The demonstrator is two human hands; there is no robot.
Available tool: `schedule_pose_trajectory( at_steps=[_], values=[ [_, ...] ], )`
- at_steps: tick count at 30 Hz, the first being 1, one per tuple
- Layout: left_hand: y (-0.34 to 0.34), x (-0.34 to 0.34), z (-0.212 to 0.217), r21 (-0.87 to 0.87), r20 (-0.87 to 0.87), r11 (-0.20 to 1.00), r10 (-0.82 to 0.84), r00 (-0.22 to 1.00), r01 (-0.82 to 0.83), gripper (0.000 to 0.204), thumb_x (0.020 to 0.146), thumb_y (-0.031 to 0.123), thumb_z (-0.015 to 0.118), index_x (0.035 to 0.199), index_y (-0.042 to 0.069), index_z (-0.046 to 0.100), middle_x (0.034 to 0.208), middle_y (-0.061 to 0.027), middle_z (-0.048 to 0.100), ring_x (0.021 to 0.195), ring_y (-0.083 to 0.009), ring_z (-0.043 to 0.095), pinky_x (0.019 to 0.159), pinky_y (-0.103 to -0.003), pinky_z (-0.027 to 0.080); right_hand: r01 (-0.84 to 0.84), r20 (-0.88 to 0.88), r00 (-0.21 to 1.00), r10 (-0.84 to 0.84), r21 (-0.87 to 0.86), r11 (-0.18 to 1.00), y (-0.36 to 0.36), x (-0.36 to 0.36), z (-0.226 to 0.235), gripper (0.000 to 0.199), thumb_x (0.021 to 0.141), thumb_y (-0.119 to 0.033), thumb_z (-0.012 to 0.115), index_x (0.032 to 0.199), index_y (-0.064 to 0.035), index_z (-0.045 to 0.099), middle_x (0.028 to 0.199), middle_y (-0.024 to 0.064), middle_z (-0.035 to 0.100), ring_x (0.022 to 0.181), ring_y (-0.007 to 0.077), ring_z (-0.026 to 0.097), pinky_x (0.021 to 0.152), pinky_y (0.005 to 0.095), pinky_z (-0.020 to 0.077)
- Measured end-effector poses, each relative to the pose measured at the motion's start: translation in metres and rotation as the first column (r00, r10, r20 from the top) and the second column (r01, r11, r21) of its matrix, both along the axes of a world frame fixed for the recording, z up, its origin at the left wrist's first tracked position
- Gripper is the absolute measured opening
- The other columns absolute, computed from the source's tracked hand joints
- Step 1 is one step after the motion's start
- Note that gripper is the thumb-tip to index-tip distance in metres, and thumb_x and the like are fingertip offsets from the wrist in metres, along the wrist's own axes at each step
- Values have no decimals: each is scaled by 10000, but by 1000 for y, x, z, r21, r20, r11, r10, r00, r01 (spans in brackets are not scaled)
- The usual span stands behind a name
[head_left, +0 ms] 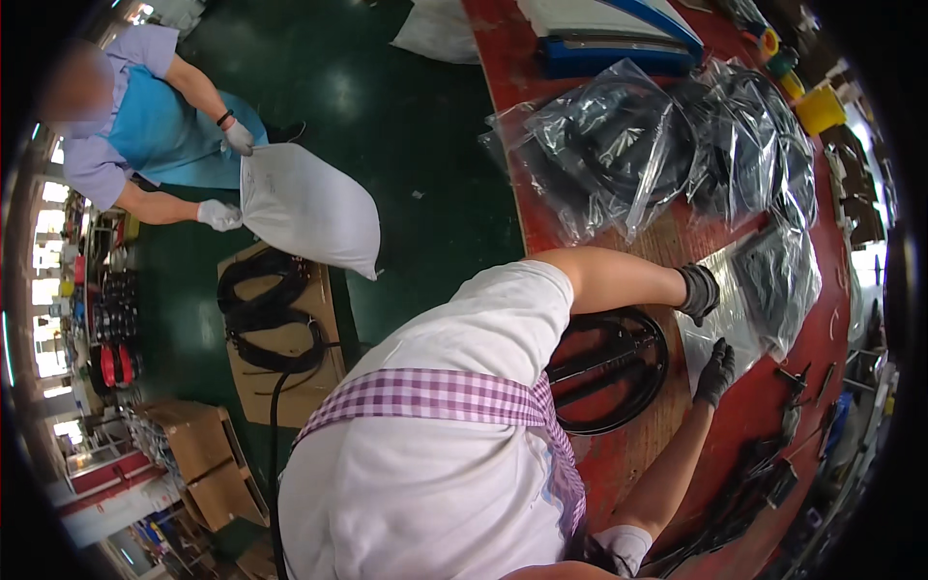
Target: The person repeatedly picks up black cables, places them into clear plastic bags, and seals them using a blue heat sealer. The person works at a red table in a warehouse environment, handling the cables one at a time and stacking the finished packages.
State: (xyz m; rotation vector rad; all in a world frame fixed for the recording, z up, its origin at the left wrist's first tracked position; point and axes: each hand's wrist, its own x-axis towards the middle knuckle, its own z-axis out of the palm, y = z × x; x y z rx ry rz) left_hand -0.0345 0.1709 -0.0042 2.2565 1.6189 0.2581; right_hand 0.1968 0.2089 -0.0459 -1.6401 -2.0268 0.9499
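Both gloved hands, left [698, 293] and right [716, 370], pinch a clear bag [764, 290] on the counter [735, 425]. Thin, slippery film; grip the edge.

Both gloved hands [698, 293] [715, 372] outstretched, apart

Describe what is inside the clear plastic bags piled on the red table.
The clear plastic bags hold black coiled parts, seen through the film. Glare and folds hide their exact shape, and the pile covers the red table beneath it.
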Motion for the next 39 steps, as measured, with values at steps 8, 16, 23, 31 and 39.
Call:
schedule_pose_trajectory(
  at_steps=[8, 16, 23, 31, 39],
  values=[
    [-8, 0, -7, 313, 87, 934, 150, 985, -170, 130, 692, 156, 566, 793, 92, 616, 764, -152, 629, 661, -336, 607, 566, -423, 484, -81, 338, 941, -14, 265, 961, 11, -5, 28, 472, 890, -367, 428, 1132, 26, 524, 1141, 203, 541, 1029, 320, 525, 879, 359, 398],
    [-32, 6, -1, 350, -107, 913, 259, 960, -207, 158, 613, 136, 593, 733, 111, 693, 777, -80, 656, 592, -243, 602, 485, -384, 454, -166, 391, 920, -11, 416, 894, 12, -5, 29, 463, 902, -369, 379, 1045, 31, 563, 1004, 227, 583, 930, 378, 539, 803, 406, 413],
    [-28, 4, -12, 456, 221, 819, 273, 936, -347, 50, 718, 182, 533, 702, 138, 551, 604, -88, 554, 545, -279, 569, 437, -402, 406, -142, 166, 981, 103, 246, 959, 2, 17, 19, 374, 896, -309, 447, 996, 30, 570, 972, 186, 603, 863, 315, 572, 756, 368, 444],
    [-1, 13, -40, 747, 248, 651, -83, 965, -136, 153, 784, 281, 499, 748, 150, 569, 684, -88, 558, 615, -272, 558, 505, -407, 416, -544, 634, 770, -70, 711, 447, -112, 95, 59, 233, 862, -126, 521, 1049, 9, 552, 1062, 179, 569, 902, 265, 572, 759, 326, 479],
    [-5, 22, -44, 731, 65, 682, -107, 992, 25, 125, 711, 217, 555, 689, 107, 610, 766, -61, 565, 725, -240, 556, 598, -375, 450, -234, 356, 934, 29, 549, 803, -88, 64, 110, 226, 851, -108, 530, 1052, -10, 560, 1076, 169, 554, 941, 265, 549, 786, 337, 459]
  ],
)
